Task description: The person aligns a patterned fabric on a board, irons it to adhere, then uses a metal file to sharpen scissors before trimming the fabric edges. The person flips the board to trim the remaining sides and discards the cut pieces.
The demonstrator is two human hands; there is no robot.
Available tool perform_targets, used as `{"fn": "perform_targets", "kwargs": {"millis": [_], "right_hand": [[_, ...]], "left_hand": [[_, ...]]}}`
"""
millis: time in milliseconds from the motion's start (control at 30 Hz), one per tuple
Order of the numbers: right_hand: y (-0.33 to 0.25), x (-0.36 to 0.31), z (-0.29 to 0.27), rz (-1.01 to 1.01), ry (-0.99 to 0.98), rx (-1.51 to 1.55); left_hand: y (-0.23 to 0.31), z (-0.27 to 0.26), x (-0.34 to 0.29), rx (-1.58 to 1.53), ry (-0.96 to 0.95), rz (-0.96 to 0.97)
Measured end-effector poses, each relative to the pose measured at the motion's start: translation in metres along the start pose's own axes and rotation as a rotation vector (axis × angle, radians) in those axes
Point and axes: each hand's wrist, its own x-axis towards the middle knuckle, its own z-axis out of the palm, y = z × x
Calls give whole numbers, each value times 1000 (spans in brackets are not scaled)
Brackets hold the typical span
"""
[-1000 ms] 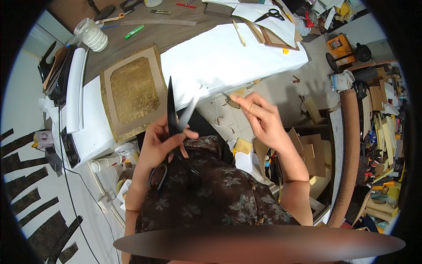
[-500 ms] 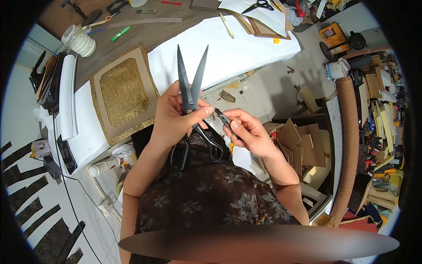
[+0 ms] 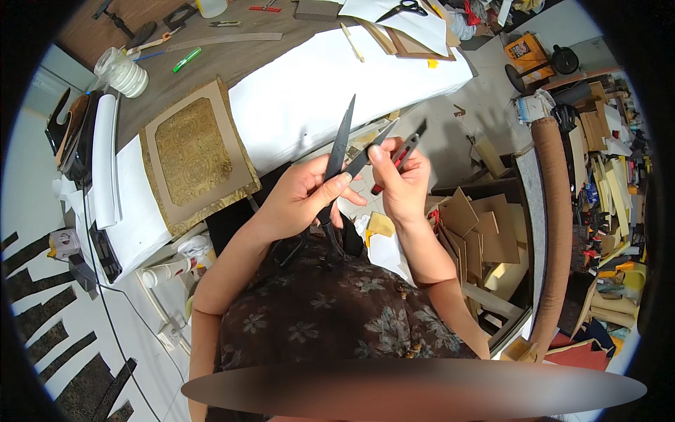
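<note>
Large black scissors (image 3: pixel 340 141) are held in my left hand (image 3: pixel 295 200), its fingers closed about the pivot. Their blades stand apart and point away from me, the handles hanging toward my dark floral clothing. My right hand (image 3: pixel 403 193) grips a utility knife (image 3: pixel 409 146), grey and black with red parts, blade end upward. The thumb and fingertips of that same hand also pinch the right scissor blade. Left of my hands, a beige frame-shaped board (image 3: pixel 226 116) lies on gold patterned fabric (image 3: pixel 193 155) at the table edge.
White paper (image 3: pixel 281 105) covers part of the table (image 3: pixel 232 60). On it lie a green marker (image 3: pixel 187 60), a clear jar (image 3: pixel 121 72) and another pair of scissors (image 3: pixel 401 8). Cardboard offcuts (image 3: pixel 460 211) fill a bin at right, beside a brown roll (image 3: pixel 552 232).
The scissors have tilted to the right. My right hand has risen, turned the utility knife upward and taken hold of the right scissor blade.
</note>
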Motion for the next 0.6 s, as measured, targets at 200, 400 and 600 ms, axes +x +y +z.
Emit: {"fn": "perform_targets", "kwargs": {"millis": [200, 400, 600], "right_hand": [[-1, -3, 19, -154, 157, -71], [3, -16, 23, -218, 200, -153], [-7, 3, -15, -361, -17, 22]], "left_hand": [[-15, -10, -2, 1, 149, 27], [-11, -7, -6, 16, 283, 54], [19, -24, -21, -25, 172, -95]]}}
